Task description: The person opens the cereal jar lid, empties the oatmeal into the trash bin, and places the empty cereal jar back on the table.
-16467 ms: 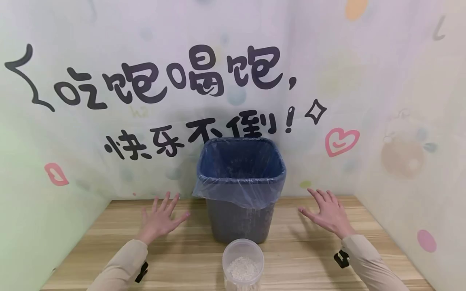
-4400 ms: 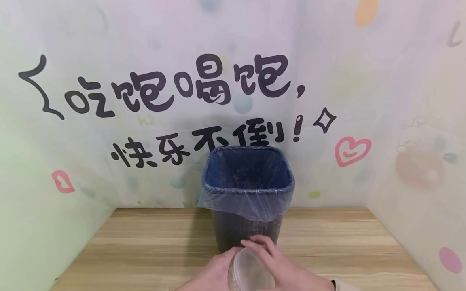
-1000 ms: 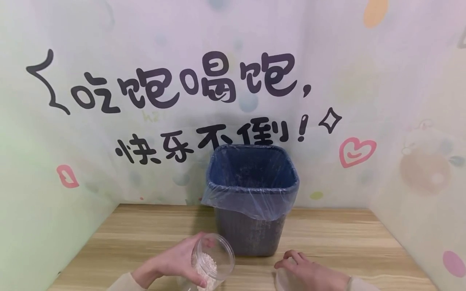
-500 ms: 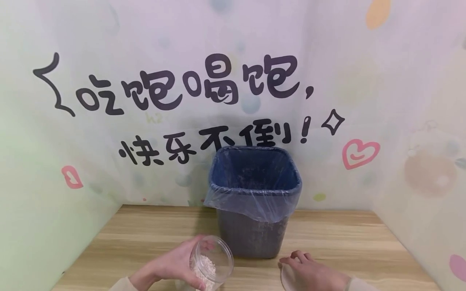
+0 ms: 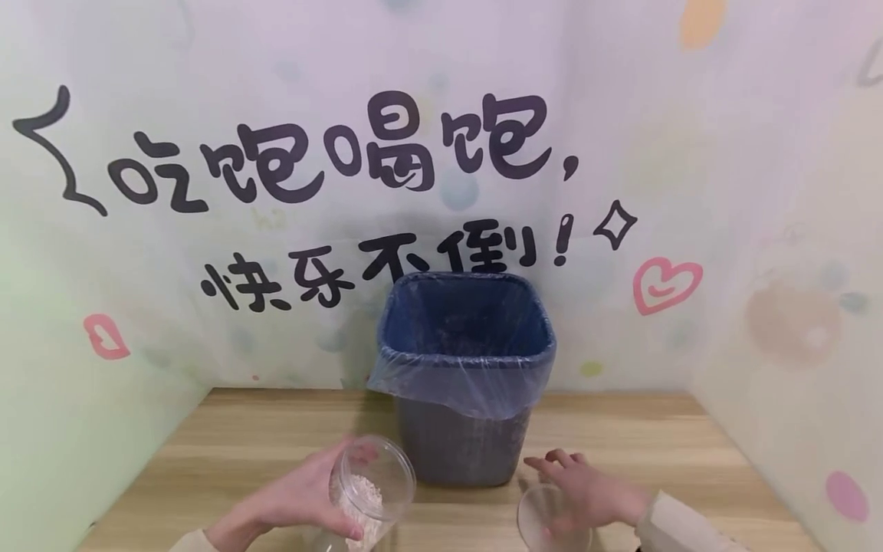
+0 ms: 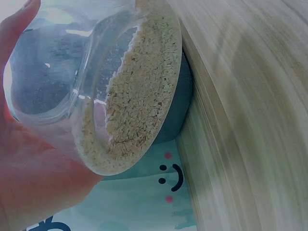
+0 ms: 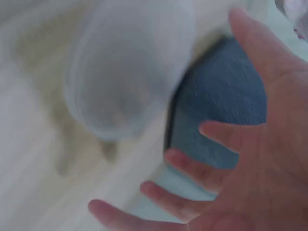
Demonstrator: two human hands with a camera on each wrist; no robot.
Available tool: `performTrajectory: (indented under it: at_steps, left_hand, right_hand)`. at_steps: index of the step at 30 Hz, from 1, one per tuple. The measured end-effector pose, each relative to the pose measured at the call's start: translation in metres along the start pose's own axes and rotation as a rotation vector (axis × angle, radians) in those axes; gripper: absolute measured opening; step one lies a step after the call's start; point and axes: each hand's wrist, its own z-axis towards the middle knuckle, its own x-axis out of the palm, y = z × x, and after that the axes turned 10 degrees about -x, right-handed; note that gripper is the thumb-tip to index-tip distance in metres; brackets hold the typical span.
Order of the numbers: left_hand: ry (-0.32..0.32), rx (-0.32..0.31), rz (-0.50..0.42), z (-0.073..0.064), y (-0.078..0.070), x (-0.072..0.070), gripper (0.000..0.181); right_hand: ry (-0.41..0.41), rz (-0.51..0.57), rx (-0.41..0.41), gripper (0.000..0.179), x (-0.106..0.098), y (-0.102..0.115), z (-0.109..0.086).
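My left hand (image 5: 297, 494) grips a clear plastic jar (image 5: 382, 477), thumb on the near side and fingers behind. The jar leans to the right with its mouth uncovered. Pale, oat-like flakes (image 6: 144, 91) lie slanted inside it, as the left wrist view shows up close. To the right, my right hand (image 5: 595, 491) hovers with spread fingers over a round, translucent lid (image 5: 534, 512). In the right wrist view, a gap separates those fingers from the blurred lid (image 7: 125, 82). The lid looks nearly flat at the table, though contact with the wood is hard to make out.
A dark bin (image 5: 462, 448) with a blue translucent liner (image 5: 469, 387) folded over its rim stands upright behind and between my hands. The wood-grain table (image 5: 241, 429) ends at a printed back wall (image 5: 310, 69), with side walls left and right.
My right hand has let go of the lid and spread its fingers. The lid, tilted in its grip before, now looks flatter. Earlier, both hands were on the closed jar; the left still holds it.
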Motion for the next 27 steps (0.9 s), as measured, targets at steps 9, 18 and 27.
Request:
performTrajectory:
  at_steps: [9,18,27]
  left_hand:
    - [-0.022,-0.041,-0.007,0.001,-0.009,-0.01,0.083]
    - [-0.039,-0.048,-0.022,0.004,-0.016,-0.015,0.087]
    - [-0.053,-0.064,0.024,-0.001,-0.02,-0.019,0.087]
  right_hand:
    - [-0.104,-0.002,-0.015,0.039,-0.048,-0.013,0.008]
    - [-0.184,-0.012,0.022,0.025,-0.106,-0.017,0.022]
    - [-0.386,-0.013,-0.016,0.01,-0.165,-0.017,0.035]
